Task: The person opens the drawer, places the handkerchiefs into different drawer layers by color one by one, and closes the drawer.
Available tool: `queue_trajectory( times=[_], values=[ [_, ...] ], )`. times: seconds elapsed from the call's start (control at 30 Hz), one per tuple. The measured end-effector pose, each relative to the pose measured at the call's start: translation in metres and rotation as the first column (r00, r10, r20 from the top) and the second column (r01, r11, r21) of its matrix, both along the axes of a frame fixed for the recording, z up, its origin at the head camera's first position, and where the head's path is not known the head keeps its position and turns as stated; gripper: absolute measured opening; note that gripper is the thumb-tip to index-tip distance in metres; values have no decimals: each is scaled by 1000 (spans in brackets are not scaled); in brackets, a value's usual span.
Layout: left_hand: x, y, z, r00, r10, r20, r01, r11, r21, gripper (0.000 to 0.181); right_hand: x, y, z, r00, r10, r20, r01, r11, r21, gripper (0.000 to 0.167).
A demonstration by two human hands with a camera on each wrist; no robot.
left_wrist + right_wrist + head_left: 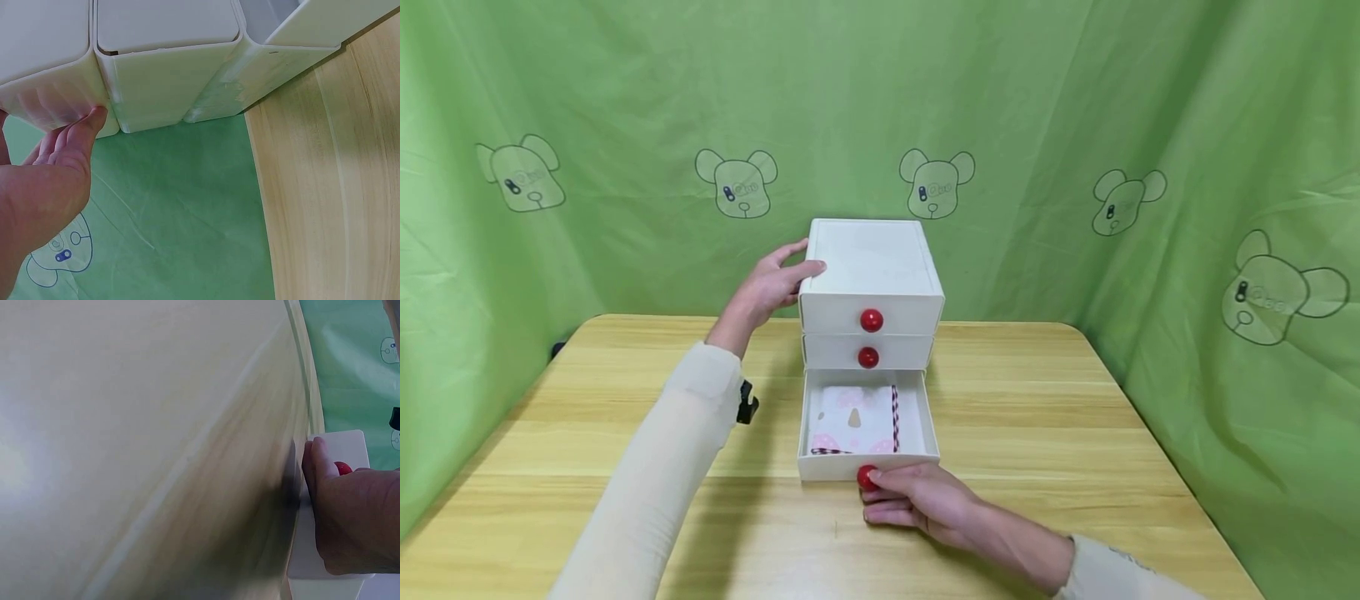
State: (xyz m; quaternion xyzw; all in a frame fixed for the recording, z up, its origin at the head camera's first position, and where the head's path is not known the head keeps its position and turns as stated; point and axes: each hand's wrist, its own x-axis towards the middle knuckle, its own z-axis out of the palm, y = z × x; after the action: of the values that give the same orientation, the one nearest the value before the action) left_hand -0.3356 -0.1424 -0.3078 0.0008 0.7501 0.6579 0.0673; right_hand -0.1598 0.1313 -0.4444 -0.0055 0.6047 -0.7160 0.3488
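A white three-drawer storage box (872,258) stands upright on the table, its lowest drawer (916,417) pulled out. Inside that drawer lies a flat folded cloth (865,421), pale with pink patches and a dark checked edging. My right hand (928,500) pinches the red round knob (867,477) of this drawer between thumb and fingers. At the box's upper left, my left hand (771,283) rests its thumb on the top edge, while the fairly straight fingers (78,137) press on the side wall. The two upper drawers are closed, each with a red knob (871,320).
The wooden table (1037,417) extends on both sides of the box. Behind and around it hangs a green curtain (850,100) printed with bear heads. A small black object (747,404) sits at the left sleeve.
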Motion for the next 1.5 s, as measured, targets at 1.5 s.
queue_trajectory(
  times=[1.5],
  values=[
    [1, -1, 1, 1000, -5, -10, 5, 1000, 0, 77, -95, -15, -5, 992, -129, 10, 130, 991, -41, 39]
  ],
)
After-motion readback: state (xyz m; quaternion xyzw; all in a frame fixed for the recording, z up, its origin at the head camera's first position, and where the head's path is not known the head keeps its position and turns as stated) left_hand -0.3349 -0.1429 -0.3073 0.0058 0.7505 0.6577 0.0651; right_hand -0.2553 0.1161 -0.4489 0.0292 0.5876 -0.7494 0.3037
